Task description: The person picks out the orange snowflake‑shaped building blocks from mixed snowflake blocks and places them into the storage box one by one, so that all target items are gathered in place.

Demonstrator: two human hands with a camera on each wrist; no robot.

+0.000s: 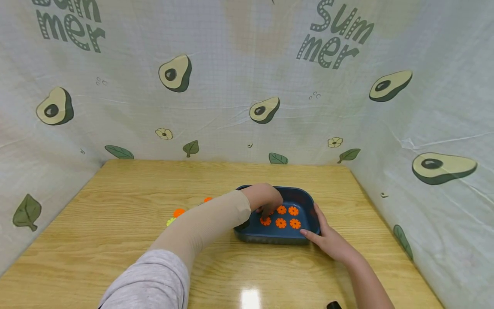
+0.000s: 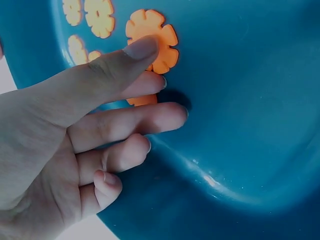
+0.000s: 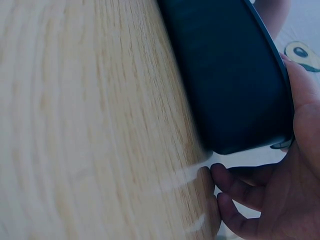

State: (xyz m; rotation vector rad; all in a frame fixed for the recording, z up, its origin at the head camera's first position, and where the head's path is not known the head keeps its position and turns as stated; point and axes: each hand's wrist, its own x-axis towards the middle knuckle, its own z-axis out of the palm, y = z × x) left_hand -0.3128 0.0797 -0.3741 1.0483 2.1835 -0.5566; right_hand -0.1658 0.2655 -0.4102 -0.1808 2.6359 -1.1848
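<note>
A dark blue plastic bin (image 1: pixel 266 239) sits on the wooden table, with several orange flower-shaped discs (image 1: pixel 281 223) in two rows on its floor. My left hand (image 1: pixel 266 198) reaches down inside its left part. In the left wrist view, the thumb and index finger of that hand (image 2: pixel 100 110) pinch the edge of one orange disc (image 2: pixel 166 42); the other fingers bend loosely. At the bin's right end, my right hand (image 1: pixel 329 240) grips the rim, thumb at the front corner. The right wrist view has the bin's dark outer wall (image 3: pixel 230 85) beside this hand (image 3: pixel 290 175).
Left of the bin, partly behind my left forearm, lie an orange disc (image 1: pixel 179 213), another orange piece (image 1: pixel 208 199) and a yellow-green piece (image 1: pixel 170 221). A small black object (image 1: pixel 333 305) shows at the bottom edge. Printed cloth (image 1: pixel 216 86) hangs around the table (image 1: pixel 154 180).
</note>
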